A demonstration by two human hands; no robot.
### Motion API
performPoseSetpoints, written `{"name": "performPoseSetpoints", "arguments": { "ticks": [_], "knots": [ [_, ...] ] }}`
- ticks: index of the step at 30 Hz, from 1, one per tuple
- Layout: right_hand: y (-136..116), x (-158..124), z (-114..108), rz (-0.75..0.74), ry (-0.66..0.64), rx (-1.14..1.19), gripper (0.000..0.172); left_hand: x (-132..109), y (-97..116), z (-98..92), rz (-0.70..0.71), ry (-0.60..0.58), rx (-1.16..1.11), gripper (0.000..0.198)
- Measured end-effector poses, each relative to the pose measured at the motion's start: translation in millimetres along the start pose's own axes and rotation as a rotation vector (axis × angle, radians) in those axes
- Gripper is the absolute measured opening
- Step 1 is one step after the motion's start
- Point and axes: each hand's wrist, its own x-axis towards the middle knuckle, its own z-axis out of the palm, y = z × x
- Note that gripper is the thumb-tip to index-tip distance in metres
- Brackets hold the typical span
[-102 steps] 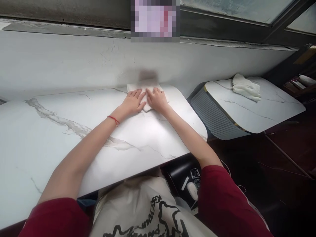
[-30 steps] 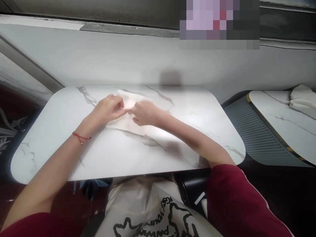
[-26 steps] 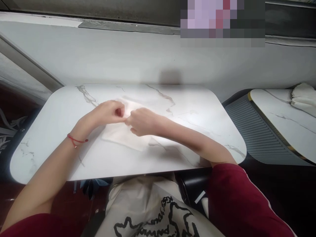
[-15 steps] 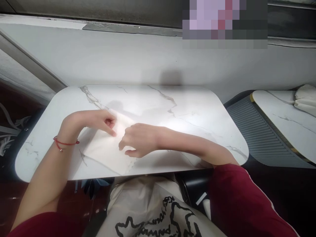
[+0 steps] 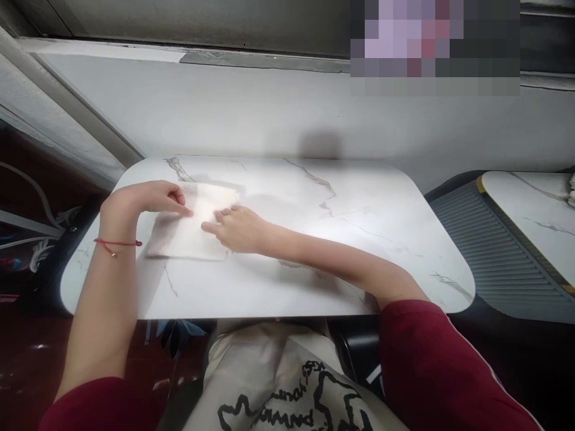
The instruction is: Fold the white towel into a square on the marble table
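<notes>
A white square of folded soft sheet, cloth or tissue [image 5: 206,239], lies flat on the left part of the marble-patterned table [image 5: 359,281]. My left hand [image 5: 164,197] rests over its upper left part, wrist sharply bent, fingers curled and thumb stretched apart from them onto the sheet. My right hand [image 5: 236,227] reaches in from the right, its fingers extended over the sheet's right side. Between the two hands a strip of the white surface shows. Nothing is visibly gripped in either hand. A red string bracelet [image 5: 117,243] circles my left wrist.
A pale wall [image 5: 251,108] borders the table's far edge. To the right, beyond a grey ribbed panel [image 5: 498,245], stands another marble-patterned table [image 5: 530,209] with something pale at its edge. Cables [image 5: 36,230] hang at the left.
The white sheet has turned so that its near edge now runs roughly parallel to the table's front, and it lies farther back. Both hands have moved away from me with it. The view has shifted slightly.
</notes>
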Motion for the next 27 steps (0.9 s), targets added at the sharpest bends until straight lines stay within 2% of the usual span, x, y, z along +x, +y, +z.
{"name": "performPoseSetpoints", "arguments": {
  "ticks": [3, 5, 8, 10, 16, 19, 22, 25, 27],
  "knots": [
    [11, 23, -5, 0.096, -0.021, -0.017, 0.045, 4, 7, 2.5, -0.26, -0.053, -0.07, 0.028],
    [20, 37, -10, 0.136, -0.04, -0.006, 0.045, 6, 16, 5.1, -0.339, 0.065, -0.054, 0.027],
    [37, 53, -15, 0.18, -0.067, 0.018, 0.047, 8, 25, 10.9, -0.371, 0.214, 0.007, 0.025],
    [48, 62, -14, 0.2, -0.076, 0.036, 0.047, 9, 27, 15.0, -0.369, 0.27, 0.048, 0.03],
    [65, 85, 1, 0.233, -0.006, 0.065, 0.05, 14, 22, 27.8, -0.375, 0.215, 0.092, 0.055],
    [66, 100, 8, 0.227, 0.033, 0.083, 0.052, 18, 15, 34.0, -0.378, 0.238, 0.131, 0.059],
    [60, 116, 14, 0.197, 0.087, 0.095, 0.053, 19, 5, 34.3, -0.448, 0.269, 0.166, 0.059],
    [47, 128, 19, 0.126, 0.146, 0.084, 0.053, 15, -3, 24.2, -0.58, 0.277, 0.234, 0.057],
    [33, 130, 19, 0.073, 0.176, 0.071, 0.053, 8, -4, 11.7, -0.681, 0.233, 0.253, 0.058]
  ]
}}
